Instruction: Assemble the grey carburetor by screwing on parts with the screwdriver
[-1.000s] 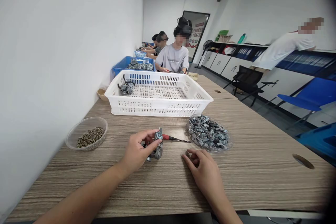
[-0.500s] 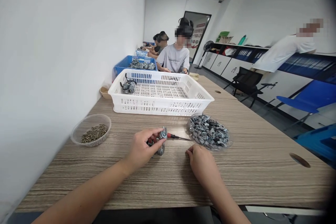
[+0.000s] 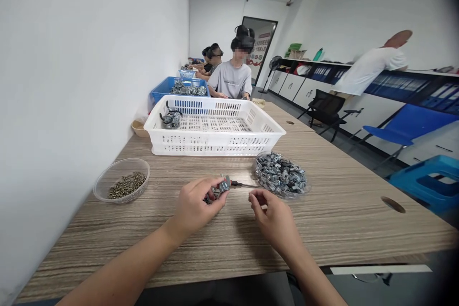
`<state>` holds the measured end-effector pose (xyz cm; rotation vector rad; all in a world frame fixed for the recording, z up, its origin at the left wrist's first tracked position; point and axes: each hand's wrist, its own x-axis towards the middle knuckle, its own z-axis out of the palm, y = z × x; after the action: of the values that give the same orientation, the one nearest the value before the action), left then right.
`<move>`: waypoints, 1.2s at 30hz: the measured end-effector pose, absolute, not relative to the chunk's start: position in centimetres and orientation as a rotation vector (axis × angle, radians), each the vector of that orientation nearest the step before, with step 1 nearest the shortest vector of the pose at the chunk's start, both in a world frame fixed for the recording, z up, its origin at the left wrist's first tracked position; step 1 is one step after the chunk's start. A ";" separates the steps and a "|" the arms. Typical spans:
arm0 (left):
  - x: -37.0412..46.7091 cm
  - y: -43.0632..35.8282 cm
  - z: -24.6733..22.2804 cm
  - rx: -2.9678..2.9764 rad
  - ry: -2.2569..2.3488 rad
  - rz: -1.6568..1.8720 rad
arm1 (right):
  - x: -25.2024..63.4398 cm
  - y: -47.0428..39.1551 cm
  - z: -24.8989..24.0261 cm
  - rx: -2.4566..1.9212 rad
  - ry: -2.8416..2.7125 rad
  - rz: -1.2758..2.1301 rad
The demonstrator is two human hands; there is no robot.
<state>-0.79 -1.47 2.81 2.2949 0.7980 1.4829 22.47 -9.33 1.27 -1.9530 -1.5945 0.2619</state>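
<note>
Wood-grain laminate table (image 3: 358, 191) carries our work. We pinch a small grey metal clamp assembly (image 3: 219, 188) in the left hand (image 3: 195, 205) (just above the tabletop). Our right hand (image 3: 274, 217) hovers beside it, fingers curled, contents indiscernible.

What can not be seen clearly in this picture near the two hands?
- Head view: the metal part in the left hand is mostly covered by its fingers.
- Whether the right hand pinches anything: too small to tell.
- The screwdriver handle is hidden behind the part.
- Single pieces in the clear dish of metal parts and the bowl of screws are too small.
</note>
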 end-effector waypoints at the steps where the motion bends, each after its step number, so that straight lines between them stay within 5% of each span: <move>1: -0.7 -1.6 2.8 2.300 0.805 1.494 | 21.6 -9.5 2.2 -1.870 -1.582 0.291; 8: -0.6 -1.8 3.0 2.270 0.836 1.567 | 16.4 -8.7 5.6 -1.245 -1.469 0.378; 36: -0.9 -2.1 3.1 2.346 0.847 1.674 | 16.4 -8.4 4.2 -1.121 -1.730 -0.052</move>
<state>-0.94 -2.15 3.10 2.3455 0.8466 1.6737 16.37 -8.39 4.17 -1.1215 -1.7296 -0.0523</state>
